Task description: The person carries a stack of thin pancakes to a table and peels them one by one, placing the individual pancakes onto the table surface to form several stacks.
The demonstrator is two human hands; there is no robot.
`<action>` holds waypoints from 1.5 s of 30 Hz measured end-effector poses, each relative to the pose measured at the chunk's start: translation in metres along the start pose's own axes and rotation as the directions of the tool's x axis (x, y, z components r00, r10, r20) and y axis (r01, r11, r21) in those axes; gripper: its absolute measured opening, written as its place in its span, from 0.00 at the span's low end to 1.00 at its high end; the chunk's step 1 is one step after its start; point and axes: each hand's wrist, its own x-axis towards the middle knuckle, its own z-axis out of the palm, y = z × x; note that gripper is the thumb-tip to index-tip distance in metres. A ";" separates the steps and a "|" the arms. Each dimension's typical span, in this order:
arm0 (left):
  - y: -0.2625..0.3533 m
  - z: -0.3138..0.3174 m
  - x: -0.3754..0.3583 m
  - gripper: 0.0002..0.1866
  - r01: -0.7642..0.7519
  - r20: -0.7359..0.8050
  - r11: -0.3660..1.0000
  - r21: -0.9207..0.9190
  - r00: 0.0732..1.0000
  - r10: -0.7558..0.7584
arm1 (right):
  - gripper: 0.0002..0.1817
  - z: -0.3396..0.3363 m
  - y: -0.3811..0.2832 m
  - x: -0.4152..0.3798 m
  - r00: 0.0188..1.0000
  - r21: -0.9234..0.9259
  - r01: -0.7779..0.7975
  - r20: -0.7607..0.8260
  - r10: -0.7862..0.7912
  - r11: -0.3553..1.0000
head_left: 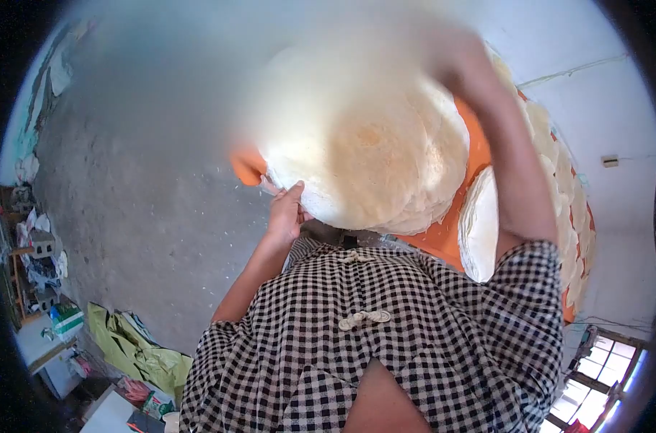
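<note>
Large round, thin, pale flatbread-like sheets (385,166) lie in a stack in front of my body, on an orange surface (443,238). My left hand (288,211) is at the lower left edge of the stack, its thumb and fingers pinched on the edge of a pale sheet. My right arm reaches over the right side of the stack to its far edge. There my right hand (450,54) is smeared, and its fingers cannot be made out. A folded pale stack (479,227) sits beneath my right forearm.
More overlapping pale sheets (558,180) cover an orange surface along the right. Grey floor (147,195) spreads out at the left. A yellow-green sheet (137,346) and a cluttered shelf (25,281) are at the lower left. A window (602,368) is at the lower right.
</note>
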 end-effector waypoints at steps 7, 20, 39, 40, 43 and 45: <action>-0.010 -0.002 0.006 0.14 -0.026 0.016 0.999 -0.041 1.000 0.027 | 0.06 0.098 -0.017 -0.131 0.842 0.083 -0.199 0.524 0.127 0.977; -0.001 -0.032 -0.023 0.21 -0.199 0.099 0.509 0.838 0.971 0.217 | 0.05 0.074 -0.045 -0.154 0.988 0.155 -0.019 0.155 -0.005 0.988; -0.002 -0.033 0.026 0.03 -0.622 0.053 0.670 0.404 0.747 0.662 | 0.15 0.151 -0.077 -0.211 0.978 0.191 0.044 0.191 -0.081 0.981; -0.003 -0.037 0.018 0.03 -0.535 0.012 0.750 0.387 0.817 0.577 | 0.15 0.158 -0.082 -0.213 0.981 0.185 0.052 0.176 -0.085 0.981; -0.010 -0.031 0.001 0.06 -0.457 -0.070 0.817 0.352 0.858 0.509 | 0.16 0.162 -0.080 -0.222 0.988 0.171 0.074 0.125 -0.096 0.983; -0.011 -0.025 -0.011 0.08 -0.404 -0.172 0.832 0.379 0.853 0.493 | 0.16 0.160 -0.080 -0.224 0.987 0.169 0.073 0.130 -0.096 0.983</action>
